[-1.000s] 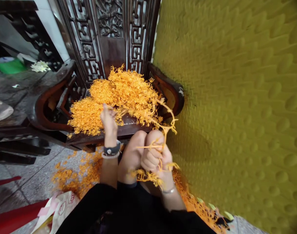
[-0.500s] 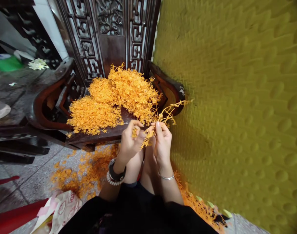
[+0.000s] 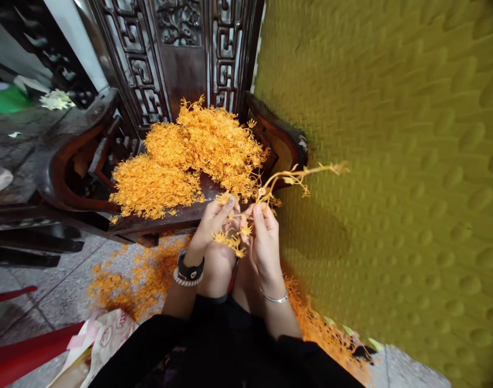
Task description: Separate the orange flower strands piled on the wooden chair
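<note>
My right hand [image 3: 265,237] pinches an orange branching stem [image 3: 287,175] between thumb and fingers. The stem's long end points up to the right, and its small star-like sprigs [image 3: 230,241] hang down between my hands. Close beside it, my left hand [image 3: 214,221] has thumb and fingers closed on an orange sprig [image 3: 223,199] near the stem's lower end. Part of that grip is hidden behind the fingers. In front of both hands, a heap of similar orange sprigs [image 3: 218,143] covers much of the dark wooden chair seat [image 3: 185,211].
The chair has a carved back [image 3: 185,70] and curved armrests [image 3: 54,183]. A yellow textured mat [image 3: 392,161] stands along the right side. Orange bits [image 3: 137,280] litter the floor at left, with orange stems [image 3: 323,334] at right. A patterned bag [image 3: 113,334] lies at lower left.
The stem in my right hand has swung, its long end reaching further right. My left hand has moved slightly up and now pinches a sprig, while more sprigs hang between the hands.
</note>
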`<state>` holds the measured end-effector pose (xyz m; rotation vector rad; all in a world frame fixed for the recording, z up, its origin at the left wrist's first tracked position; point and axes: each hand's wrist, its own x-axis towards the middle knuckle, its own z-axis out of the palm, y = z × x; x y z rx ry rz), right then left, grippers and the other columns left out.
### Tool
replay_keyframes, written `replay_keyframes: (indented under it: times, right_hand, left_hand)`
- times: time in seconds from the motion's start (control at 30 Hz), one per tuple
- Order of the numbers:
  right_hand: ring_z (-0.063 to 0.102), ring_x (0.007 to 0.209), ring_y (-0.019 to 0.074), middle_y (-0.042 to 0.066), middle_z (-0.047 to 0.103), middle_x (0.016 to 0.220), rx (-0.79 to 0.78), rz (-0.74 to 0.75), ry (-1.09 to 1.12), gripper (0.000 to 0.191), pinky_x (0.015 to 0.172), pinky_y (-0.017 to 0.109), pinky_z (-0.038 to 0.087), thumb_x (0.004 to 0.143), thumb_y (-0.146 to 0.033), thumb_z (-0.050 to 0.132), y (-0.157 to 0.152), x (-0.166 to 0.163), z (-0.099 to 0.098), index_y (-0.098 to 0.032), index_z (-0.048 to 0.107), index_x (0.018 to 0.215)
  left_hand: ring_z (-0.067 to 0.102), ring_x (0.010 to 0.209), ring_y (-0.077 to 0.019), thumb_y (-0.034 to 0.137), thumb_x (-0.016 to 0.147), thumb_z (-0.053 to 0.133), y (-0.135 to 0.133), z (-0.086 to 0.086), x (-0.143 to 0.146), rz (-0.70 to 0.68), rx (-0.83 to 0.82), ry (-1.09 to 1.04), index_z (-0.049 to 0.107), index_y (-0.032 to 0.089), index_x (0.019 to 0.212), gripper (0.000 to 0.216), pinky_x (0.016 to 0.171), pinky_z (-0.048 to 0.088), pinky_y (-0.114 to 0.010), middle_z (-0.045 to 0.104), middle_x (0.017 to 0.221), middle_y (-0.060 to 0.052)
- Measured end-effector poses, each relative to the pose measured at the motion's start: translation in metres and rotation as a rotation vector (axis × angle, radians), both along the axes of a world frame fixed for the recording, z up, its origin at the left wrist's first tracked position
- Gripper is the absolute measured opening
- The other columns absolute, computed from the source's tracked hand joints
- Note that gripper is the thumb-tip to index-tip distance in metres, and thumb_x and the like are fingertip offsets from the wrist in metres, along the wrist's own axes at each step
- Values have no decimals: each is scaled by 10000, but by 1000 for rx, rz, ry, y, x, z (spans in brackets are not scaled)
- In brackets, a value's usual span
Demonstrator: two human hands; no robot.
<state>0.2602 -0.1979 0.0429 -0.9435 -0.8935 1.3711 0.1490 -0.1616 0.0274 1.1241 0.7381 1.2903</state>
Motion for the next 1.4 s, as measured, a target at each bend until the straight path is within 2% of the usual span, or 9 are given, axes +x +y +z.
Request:
replay_keyframes:
  times: [0.2, 0.4, 0.5, 0.63, 0.7, 0.87, 1.0, 1.1, 1.4]
  right_hand:
    - [389, 466, 72, -44, 487, 569, 59, -16, -74, 266, 433, 206, 299, 887, -418, 535, 6, 3, -2, -211, 516, 721]
    - [406, 504, 87, -10, 552, 636, 211, -148, -221, 263, 497, 236, 357, 905, -380, 505, -2, -26, -6, -201, 573, 725]
    - [402, 473, 103, -15, 525, 592, 285, -365, -198, 247, 469, 258, 360, 892, -404, 517, -20, -31, 0, -232, 565, 722]
    - [458, 496, 132, -29, 472, 590, 498, -814, -131, 202, 491, 285, 399, 897, -430, 502, -42, -7, 28, -298, 529, 747]
    - [469, 491, 117, -28, 498, 630, 492, -832, -159, 183, 484, 273, 404, 914, -393, 481, -39, 4, 41, -296, 536, 770]
    - [490, 474, 47, -17, 633, 770, 383, -511, -24, 71, 488, 204, 421, 896, -277, 530, -7, -1, 44, -226, 577, 879]
    - [484, 467, 25, -33, 634, 756, 277, -242, 205, 49, 472, 160, 407, 877, -222, 553, 2, -5, 33, -206, 599, 888]
    - [478, 474, 19, -46, 623, 745, 223, -123, 347, 64, 471, 142, 397, 877, -203, 547, 0, -4, 25, -216, 609, 866]
    - [560, 625, 90, -8, 623, 695, 258, -118, 405, 111, 599, 205, 465, 784, -183, 527, -9, -1, 18, -208, 626, 742]
  left_hand:
    - [302, 374, -49, 617, 815, 533, 8, -7, -12, 95, -1, -4, 565, 166, 644, 484, 372, 256, -196, 372, 464, 47]
    - [299, 407, -66, 557, 814, 584, 21, -4, -11, 416, -91, -110, 625, 174, 676, 409, 384, 227, -211, 290, 488, 48]
    - [292, 434, -72, 524, 855, 541, 38, -13, -34, 564, -144, -208, 634, 174, 747, 378, 399, 244, -213, 308, 526, 43]
    - [196, 416, -60, 349, 934, 449, 52, -32, -99, 954, -250, -344, 611, 164, 842, 262, 422, 290, -190, 238, 533, 72]
    - [213, 411, -47, 283, 917, 476, 46, -35, -119, 1014, -174, -362, 605, 183, 954, 168, 454, 331, -179, 312, 560, 71]
    - [239, 379, -31, 284, 839, 620, 14, -16, -82, 576, -112, -466, 568, 185, 840, 112, 399, 253, -163, 334, 536, 80]
    - [228, 362, -36, 610, 760, 610, -6, -8, -24, 240, -146, -500, 439, 174, 591, 498, 359, 233, -180, 300, 472, 68]
    - [332, 400, -61, 812, 621, 544, -22, -11, 5, 46, -165, -472, 516, 165, 609, 647, 368, 285, -203, 399, 494, 25]
    - [431, 451, -70, 670, 545, 742, -48, -8, 17, -14, -305, -485, 661, 144, 936, 661, 403, 369, -209, 592, 682, -18]
